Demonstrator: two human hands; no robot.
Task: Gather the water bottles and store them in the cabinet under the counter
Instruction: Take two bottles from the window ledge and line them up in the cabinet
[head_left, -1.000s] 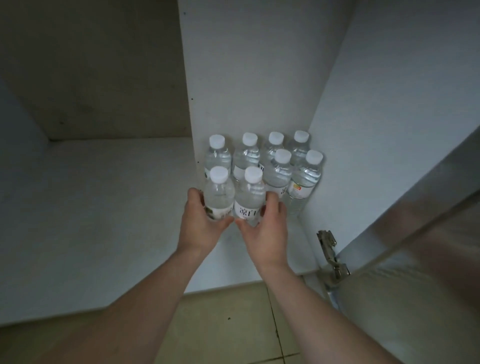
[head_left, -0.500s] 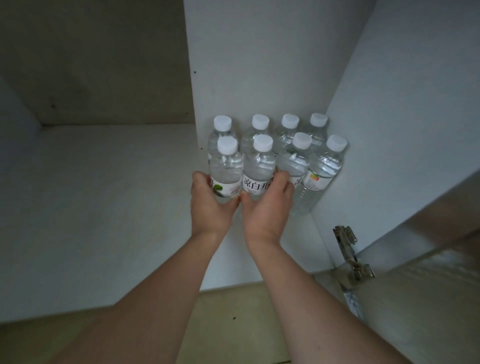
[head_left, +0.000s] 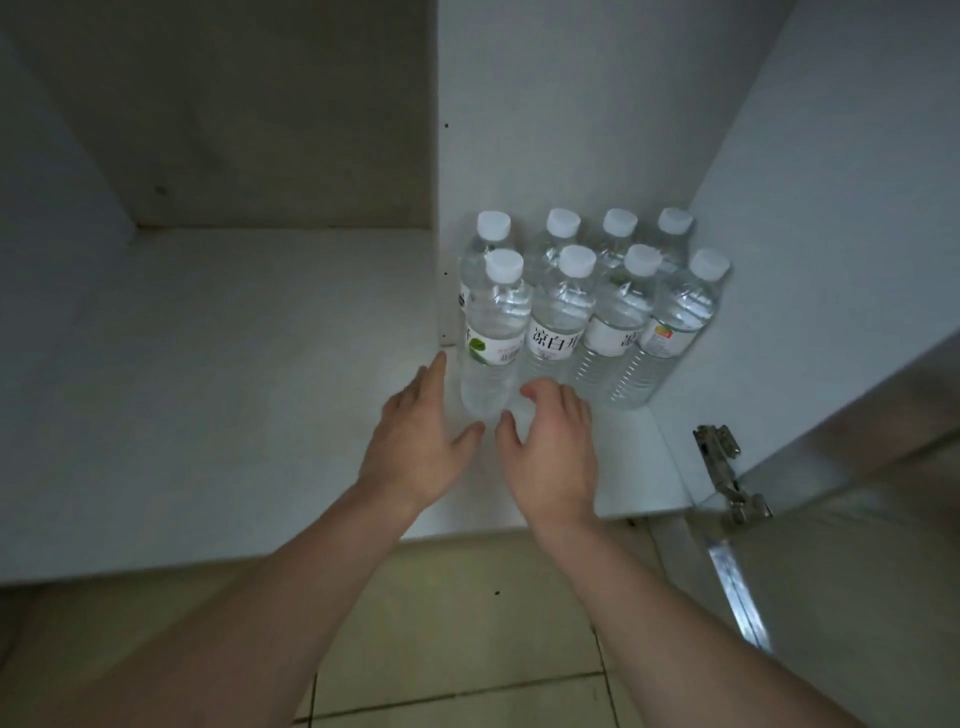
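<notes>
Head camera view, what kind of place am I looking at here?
Probably a kitchen or utility room, seen into a low cabinet: white shelf board, a metal door hinge, tiled floor below, and water bottles standing in two rows.

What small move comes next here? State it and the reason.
Probably draw both hands back out of the cabinet. Left hand and right hand are open, holding nothing, and eight water bottles stand upright in two rows inside.

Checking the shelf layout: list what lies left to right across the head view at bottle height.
Bare cabinet floor → divider panel → front row of four water bottles → right cabinet wall.
</notes>
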